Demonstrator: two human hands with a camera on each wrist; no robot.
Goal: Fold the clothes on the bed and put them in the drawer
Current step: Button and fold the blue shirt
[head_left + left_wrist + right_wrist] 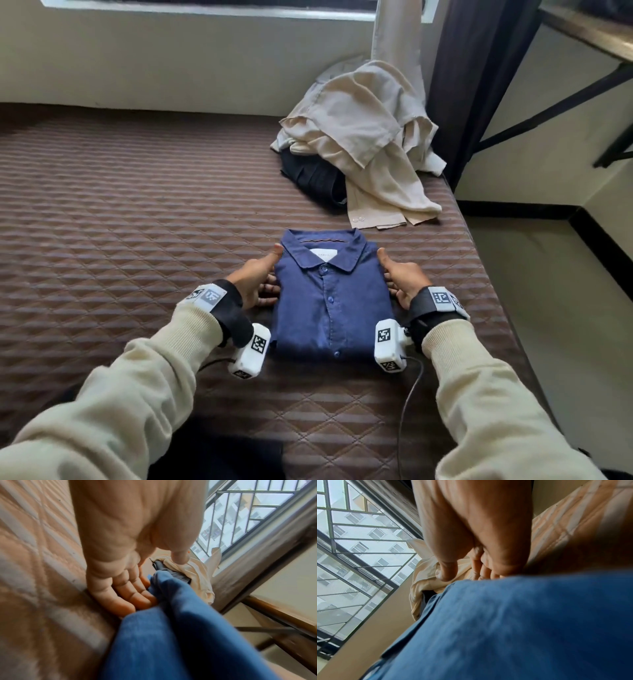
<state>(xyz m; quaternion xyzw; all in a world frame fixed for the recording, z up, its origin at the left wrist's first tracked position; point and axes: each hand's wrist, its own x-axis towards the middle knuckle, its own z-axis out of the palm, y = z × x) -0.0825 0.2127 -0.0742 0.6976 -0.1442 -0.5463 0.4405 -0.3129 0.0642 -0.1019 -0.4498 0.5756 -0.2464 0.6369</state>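
A folded dark blue button shirt [330, 301] lies collar-up on the brown quilted bed [120, 205]. My left hand [257, 277] lies flat against the shirt's left edge. Its straight fingers [130, 595] reach the fabric [171, 635] at mattress level and the thumb is raised near the collar. My right hand [400, 274] mirrors it at the right edge, thumb up. Its fingers [484, 569] disappear behind the blue cloth [513, 628]. Neither hand has closed round the shirt.
A loose pile of beige clothes [363, 137] lies over a dark garment [315, 181] at the bed's far right corner, just beyond the shirt. A barred window [240, 513] and curtains [479, 68] stand behind. The bed's right edge drops to the floor [548, 291].
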